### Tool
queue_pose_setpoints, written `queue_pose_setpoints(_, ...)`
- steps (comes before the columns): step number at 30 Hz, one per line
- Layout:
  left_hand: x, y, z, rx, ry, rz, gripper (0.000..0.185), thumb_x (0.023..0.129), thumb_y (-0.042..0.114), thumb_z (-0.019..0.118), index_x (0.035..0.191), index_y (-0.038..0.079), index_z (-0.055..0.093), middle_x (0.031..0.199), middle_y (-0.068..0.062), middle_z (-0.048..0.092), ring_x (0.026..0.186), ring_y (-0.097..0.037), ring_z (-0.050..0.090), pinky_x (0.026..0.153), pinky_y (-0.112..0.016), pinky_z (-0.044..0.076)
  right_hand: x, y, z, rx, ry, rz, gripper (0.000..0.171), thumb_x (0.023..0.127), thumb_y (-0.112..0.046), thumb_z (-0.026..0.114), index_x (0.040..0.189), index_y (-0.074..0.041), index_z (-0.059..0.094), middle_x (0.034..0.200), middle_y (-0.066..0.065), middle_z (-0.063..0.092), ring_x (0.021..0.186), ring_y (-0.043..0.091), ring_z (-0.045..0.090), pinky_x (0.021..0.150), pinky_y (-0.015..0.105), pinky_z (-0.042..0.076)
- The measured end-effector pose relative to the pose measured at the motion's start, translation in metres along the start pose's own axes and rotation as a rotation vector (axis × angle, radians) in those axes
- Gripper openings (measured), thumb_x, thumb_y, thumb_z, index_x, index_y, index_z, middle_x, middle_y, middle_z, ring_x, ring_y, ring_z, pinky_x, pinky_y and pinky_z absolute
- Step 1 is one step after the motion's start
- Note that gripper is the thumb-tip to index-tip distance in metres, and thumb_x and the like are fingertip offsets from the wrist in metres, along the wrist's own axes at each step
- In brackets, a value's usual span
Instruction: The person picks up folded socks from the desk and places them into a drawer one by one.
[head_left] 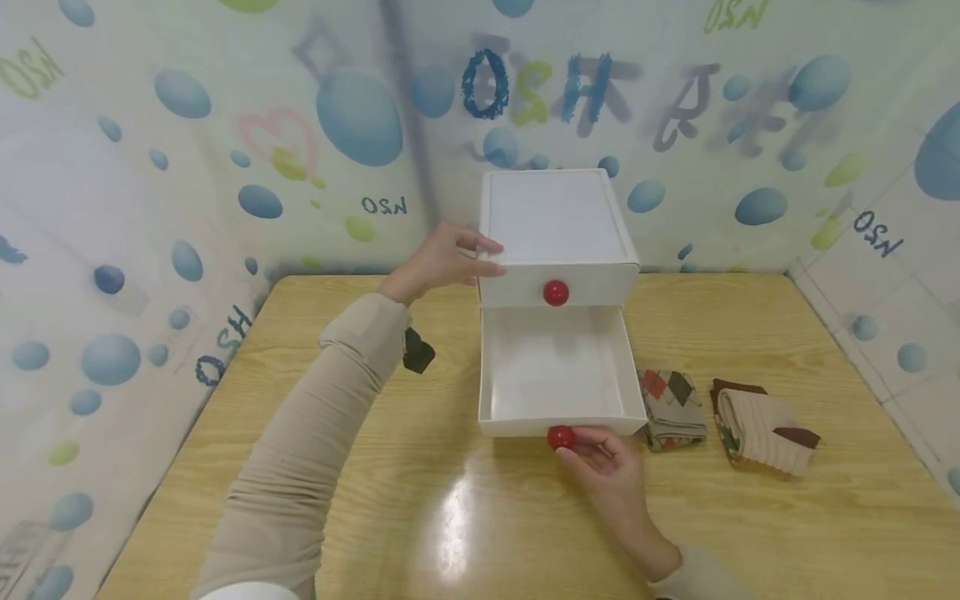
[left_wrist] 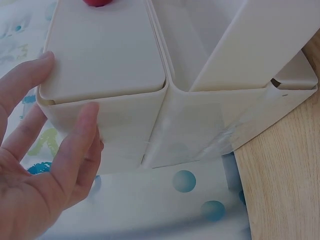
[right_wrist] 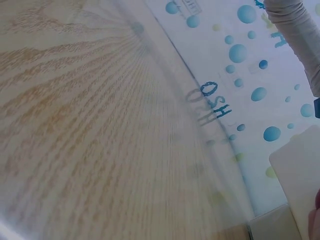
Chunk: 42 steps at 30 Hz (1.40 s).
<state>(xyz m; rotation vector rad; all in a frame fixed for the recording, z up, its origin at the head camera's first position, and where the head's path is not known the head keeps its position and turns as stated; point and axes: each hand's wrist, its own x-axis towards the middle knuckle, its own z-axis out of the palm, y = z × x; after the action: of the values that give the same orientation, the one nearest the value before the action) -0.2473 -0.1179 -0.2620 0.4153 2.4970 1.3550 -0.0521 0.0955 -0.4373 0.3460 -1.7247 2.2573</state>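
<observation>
A white two-drawer box stands on the table. Its upper drawer, with a red ball knob, is closed; the lower drawer is pulled out, and its visible inside holds nothing. My left hand rests on the box's upper left corner, fingers fairly straight. In the left wrist view, its fingertips touch the box near the upper drawer's edge. My right hand pinches the lower drawer's red knob between thumb and fingers. The right wrist view shows only a sliver of that hand.
Right of the drawer lie a folded argyle-patterned sock bundle and a folded beige-and-brown one. A small black piece shows beside the left sleeve. Behind the wooden table hangs a patterned curtain.
</observation>
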Motion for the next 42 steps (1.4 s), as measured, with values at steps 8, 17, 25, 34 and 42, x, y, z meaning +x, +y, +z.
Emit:
queue_pose_setpoints(8, 0.0, 0.001, 0.001, 0.018, 0.007, -0.007, 0.037, 0.075, 0.022, 0.072, 0.108, 0.01, 0.062, 0.11, -0.001, 0.054, 0.091, -0.017, 0.055, 0.07, -0.028, 0.052, -0.001, -0.004, 0.002, 0.025, -0.032, -0.011, 0.026, 0.068, 0.026, 0.056, 0.092, 0.023, 0.047, 0.093, 0.009, 0.061, 0.081, 0.015, 0.061, 0.072, 0.022, 0.051)
queue_pose_setpoints(17, -0.001, 0.001, 0.0, -0.002, 0.0, -0.005, 0.038, 0.075, 0.021, 0.072, 0.11, 0.009, 0.061, 0.112, -0.003, 0.053, 0.094, -0.019, 0.054, 0.078, -0.036, 0.05, -0.007, -0.008, -0.01, -0.17, 0.0, 0.012, 0.027, 0.071, 0.019, 0.059, 0.097, 0.016, 0.053, 0.097, 0.01, 0.061, 0.085, 0.012, 0.06, 0.074, 0.022, 0.05)
queue_pose_setpoints(25, -0.002, 0.001, 0.001, 0.01, 0.004, -0.002, 0.037, 0.076, 0.021, 0.071, 0.109, 0.008, 0.061, 0.111, -0.003, 0.054, 0.093, -0.018, 0.055, 0.075, -0.034, 0.051, -0.011, -0.009, -0.042, -0.125, -0.136, -0.042, 0.027, 0.068, 0.026, 0.055, 0.09, 0.012, 0.056, 0.091, 0.005, 0.061, 0.081, 0.009, 0.059, 0.067, 0.02, 0.051)
queue_pose_setpoints(34, -0.002, 0.002, 0.0, 0.016, -0.002, -0.024, 0.04, 0.075, 0.022, 0.072, 0.111, 0.009, 0.06, 0.113, -0.003, 0.053, 0.092, -0.019, 0.055, 0.075, -0.033, 0.051, 0.012, -0.017, -0.095, -0.165, -0.217, -0.124, 0.029, 0.069, 0.029, 0.052, 0.091, 0.011, 0.058, 0.091, 0.002, 0.062, 0.081, 0.007, 0.059, 0.065, 0.015, 0.05)
queue_pose_setpoints(42, -0.002, 0.001, 0.001, 0.025, 0.006, -0.013, 0.039, 0.075, 0.024, 0.071, 0.11, 0.011, 0.061, 0.112, -0.002, 0.053, 0.092, -0.017, 0.054, 0.073, -0.029, 0.051, 0.045, -0.027, -0.135, -0.439, -0.132, -0.097, 0.027, 0.074, 0.019, 0.057, 0.1, 0.015, 0.053, 0.094, 0.006, 0.061, 0.083, 0.005, 0.058, 0.066, 0.013, 0.049)
